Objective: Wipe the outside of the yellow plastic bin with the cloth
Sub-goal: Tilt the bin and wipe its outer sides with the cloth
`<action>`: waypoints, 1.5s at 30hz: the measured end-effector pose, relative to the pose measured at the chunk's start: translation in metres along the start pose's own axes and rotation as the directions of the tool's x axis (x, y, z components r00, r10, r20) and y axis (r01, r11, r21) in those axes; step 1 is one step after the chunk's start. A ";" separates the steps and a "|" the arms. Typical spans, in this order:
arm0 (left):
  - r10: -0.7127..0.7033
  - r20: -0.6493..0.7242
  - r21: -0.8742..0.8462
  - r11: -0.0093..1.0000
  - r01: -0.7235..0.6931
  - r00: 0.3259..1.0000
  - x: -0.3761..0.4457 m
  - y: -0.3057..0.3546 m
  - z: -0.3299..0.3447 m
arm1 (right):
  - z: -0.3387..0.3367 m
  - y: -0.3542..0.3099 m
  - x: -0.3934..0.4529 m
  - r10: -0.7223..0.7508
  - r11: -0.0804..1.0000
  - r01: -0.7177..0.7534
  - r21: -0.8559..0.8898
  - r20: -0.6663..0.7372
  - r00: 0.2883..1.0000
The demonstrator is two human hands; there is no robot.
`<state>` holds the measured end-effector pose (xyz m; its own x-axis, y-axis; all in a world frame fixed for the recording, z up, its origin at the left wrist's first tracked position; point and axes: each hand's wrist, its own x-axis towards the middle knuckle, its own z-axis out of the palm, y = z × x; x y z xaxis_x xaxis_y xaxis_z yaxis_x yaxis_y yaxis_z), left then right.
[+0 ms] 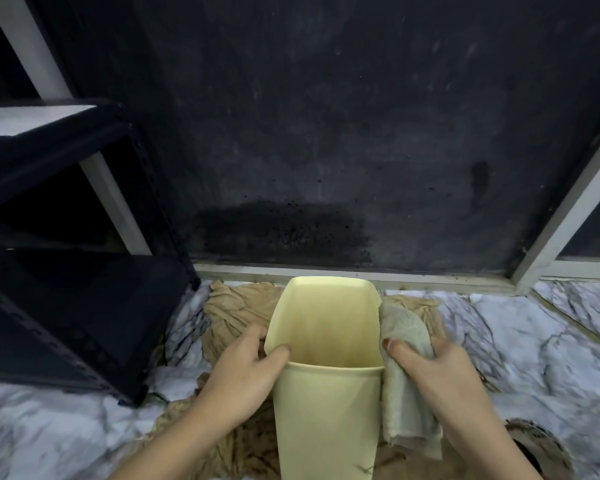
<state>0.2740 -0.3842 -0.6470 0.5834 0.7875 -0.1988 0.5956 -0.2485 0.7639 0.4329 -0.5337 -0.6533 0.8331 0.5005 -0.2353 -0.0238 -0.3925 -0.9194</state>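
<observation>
My left hand [243,372] grips the rim of the yellow plastic bin [326,393], thumb hooked inside and fingers on the outer wall. My right hand [440,372] is closed on the cloth [406,403], pressing it flat against the bin's right outer side. The bin stands upright on a crumpled tan sheet [236,306] spread over the marble-patterned floor [551,341], near the floor's far edge where it meets the dark wall [361,133]. A black shelf unit [77,306] stands at the left.

Marble-look floor [534,344] with a crumpled tan sheet [238,308] spread on it, a black metal shelf rack [84,271] off to the left, and a grimy dark wall panel [326,133] behind in a pale frame [565,209].
</observation>
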 end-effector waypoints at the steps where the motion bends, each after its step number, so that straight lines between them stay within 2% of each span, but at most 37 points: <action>1: 0.012 -0.017 0.015 1.000 -0.011 1.000 -0.001 -0.001 0.001 | 0.001 0.001 -0.002 0.009 1.000 -0.009 0.003 -0.002 1.000; 4: 0.047 -0.048 0.089 0.995 -0.042 0.998 -0.005 -0.002 0.002 | 0.006 0.009 -0.006 0.054 0.998 -0.053 0.015 -0.027 0.998; 7: 0.087 -0.080 0.072 0.994 -0.082 0.993 -0.008 -0.007 0.004 | 0.009 0.013 -0.007 0.050 0.999 -0.049 0.018 -0.044 0.998; 11: 0.153 -0.158 0.046 0.988 -0.147 0.975 -0.007 -0.010 0.001 | 0.011 0.005 -0.008 0.004 1.000 -0.003 0.011 -0.082 0.997; 19: 0.240 -0.229 -0.007 0.969 -0.248 0.944 0.023 -0.002 -0.006 | 0.023 -0.018 0.016 -0.137 0.991 0.135 -0.023 -0.115 0.984; 26: 0.254 -0.230 0.071 0.967 -0.244 0.939 0.050 -0.024 0.012 | 0.041 0.004 0.040 -0.138 0.984 0.124 -0.126 -0.106 0.985; 31: 0.283 -0.248 0.090 0.959 -0.269 0.926 0.049 -0.044 0.021 | 0.052 0.027 0.038 -0.138 0.986 0.124 -0.114 -0.120 0.983; 36: 0.235 -0.283 0.061 0.972 -0.227 0.930 0.050 -0.055 0.019 | 0.061 0.025 0.034 -0.195 0.976 0.180 -0.122 -0.127 0.973; 45: 0.220 -0.287 0.027 0.975 -0.222 0.932 0.050 -0.061 0.018 | 0.065 0.024 0.031 -0.199 0.975 0.184 -0.123 -0.117 0.973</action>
<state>0.2773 -0.3396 -0.7151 0.5170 0.8411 0.1590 0.4656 -0.4322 0.7723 0.4222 -0.4774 -0.7035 0.8799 0.4750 -0.0094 0.1983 -0.3852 -0.9013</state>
